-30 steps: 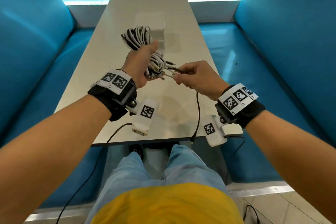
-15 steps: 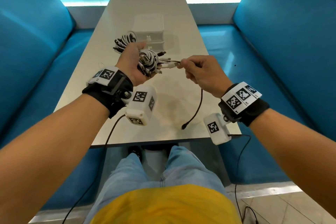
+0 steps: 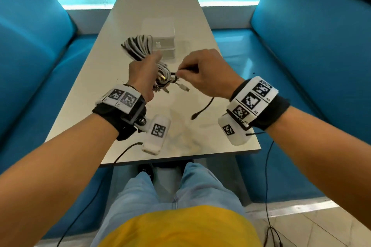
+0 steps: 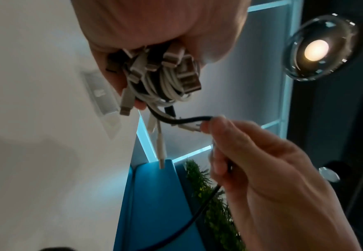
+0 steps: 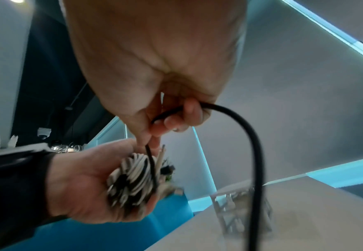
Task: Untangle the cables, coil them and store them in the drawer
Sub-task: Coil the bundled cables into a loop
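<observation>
My left hand (image 3: 143,75) grips a coiled bundle of white and black cables (image 3: 138,46) above the table; the same cable bundle (image 4: 165,81) (image 5: 133,176) shows several plug ends sticking out of the fist. Just to its right, my right hand (image 3: 202,72) pinches a black cable (image 4: 186,119) (image 5: 240,122) that runs out of the bundle. That black cable's loose end (image 3: 201,109) hangs below my right hand, over the table. A small white drawer unit (image 3: 160,41) stands on the table beyond the hands, partly hidden by the bundle.
The white table (image 3: 96,90) runs away from me between two blue benches (image 3: 30,50) (image 3: 311,52). Thin black leads from the wrist cameras (image 3: 267,176) hang off the table's near edge beside my knees.
My right hand has closed in on the left hand and bundle, shortening the stretch of black cable between them. The black cable's free end has risen and now hangs over the table.
</observation>
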A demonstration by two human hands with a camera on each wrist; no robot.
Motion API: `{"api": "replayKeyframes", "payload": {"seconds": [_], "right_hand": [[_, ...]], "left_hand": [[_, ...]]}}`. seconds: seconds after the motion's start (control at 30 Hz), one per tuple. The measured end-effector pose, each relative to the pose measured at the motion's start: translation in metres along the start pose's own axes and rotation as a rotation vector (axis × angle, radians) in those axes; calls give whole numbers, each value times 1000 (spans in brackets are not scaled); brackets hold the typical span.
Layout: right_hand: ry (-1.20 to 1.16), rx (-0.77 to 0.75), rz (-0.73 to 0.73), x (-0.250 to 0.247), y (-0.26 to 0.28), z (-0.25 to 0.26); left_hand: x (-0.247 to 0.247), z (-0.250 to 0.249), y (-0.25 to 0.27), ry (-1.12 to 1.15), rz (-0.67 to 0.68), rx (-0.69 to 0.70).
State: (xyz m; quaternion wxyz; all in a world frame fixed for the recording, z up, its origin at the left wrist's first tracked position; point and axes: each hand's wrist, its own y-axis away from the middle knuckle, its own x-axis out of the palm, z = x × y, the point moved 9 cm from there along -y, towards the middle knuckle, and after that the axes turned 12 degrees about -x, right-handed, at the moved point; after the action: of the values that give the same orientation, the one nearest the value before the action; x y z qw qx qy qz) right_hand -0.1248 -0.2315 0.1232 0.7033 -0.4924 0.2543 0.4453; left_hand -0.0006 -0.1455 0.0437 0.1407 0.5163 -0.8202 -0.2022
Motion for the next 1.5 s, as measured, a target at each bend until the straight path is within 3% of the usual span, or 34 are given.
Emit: {"api": "replayKeyframes", "payload": {"seconds": [0.07, 0.13, 0.27, 0.4, 0.67, 0.87, 1.0, 1.2, 1.37, 1.5], "right_hand": [[9, -20, 5, -6, -6, 2], [-43, -3, 3, -12, -9, 0], [-141, 45, -29, -21, -9, -12], [-148, 27, 0, -20, -6, -14], [-73, -26, -27, -29, -9, -10], [-192, -73, -129, -23, -7, -8], [-384, -71, -100, -2, -4, -4], [-277, 9, 18, 13, 0, -4], [-334, 130, 37, 18, 6, -10], [-405, 172, -128, 6, -3, -14]], "left_hand": [[13, -3, 4, -211, 65, 68], [27, 4, 7, -361, 220, 40], [54, 24, 27, -309, 638, -107], [60, 29, 39, -277, 791, -132], [60, 35, 44, -476, 793, -135], [64, 27, 53, -355, 799, -74], [69, 27, 62, -252, 828, -80], [70, 37, 68, -206, 851, -86], [67, 37, 60, -214, 734, -46], [69, 28, 61, -328, 641, 27]]}}
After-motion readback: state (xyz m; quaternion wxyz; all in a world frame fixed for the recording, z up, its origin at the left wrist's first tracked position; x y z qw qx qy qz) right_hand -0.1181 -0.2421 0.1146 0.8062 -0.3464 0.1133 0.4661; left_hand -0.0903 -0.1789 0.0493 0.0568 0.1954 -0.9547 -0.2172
